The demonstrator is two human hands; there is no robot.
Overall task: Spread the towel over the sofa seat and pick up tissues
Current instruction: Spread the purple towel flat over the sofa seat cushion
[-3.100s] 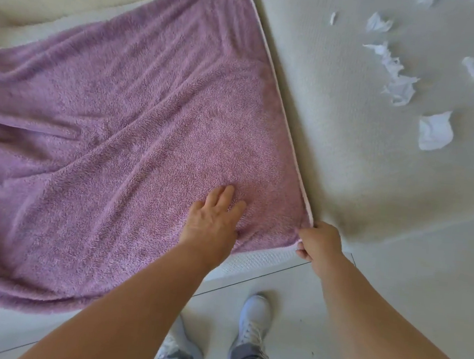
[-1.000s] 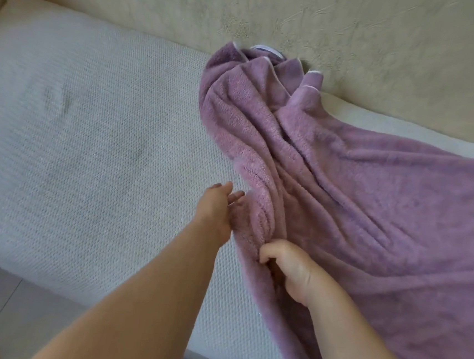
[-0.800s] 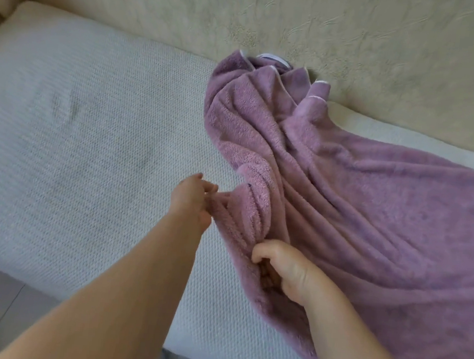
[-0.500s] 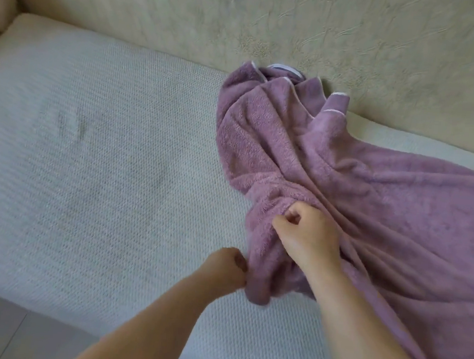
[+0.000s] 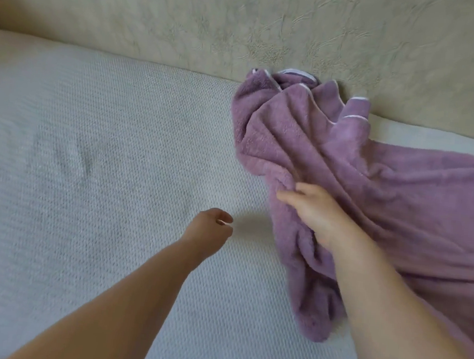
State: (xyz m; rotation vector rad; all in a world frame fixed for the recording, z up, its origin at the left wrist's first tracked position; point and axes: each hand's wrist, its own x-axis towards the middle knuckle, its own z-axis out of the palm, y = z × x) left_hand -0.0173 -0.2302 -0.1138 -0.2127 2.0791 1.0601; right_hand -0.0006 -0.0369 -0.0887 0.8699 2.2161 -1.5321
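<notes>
The purple towel (image 5: 387,199) lies bunched on the right part of the pale woven sofa seat (image 5: 99,180), its far end crumpled against the backrest and its left edge folded into thick ridges. My right hand (image 5: 313,212) rests on that left fold with thumb and fingers stretched out toward the left. My left hand (image 5: 211,226) hovers over the bare seat a short way left of the towel, fingers curled in, holding nothing. No tissues are in view.
The beige textured backrest (image 5: 244,26) runs along the top of the view. The seat cushion stretches bare to the left of the towel.
My left hand has let go of the towel's edge and drawn away to the left. My right hand has loosened its grip and now lies on the fold. The towel's near corner has dropped onto the seat.
</notes>
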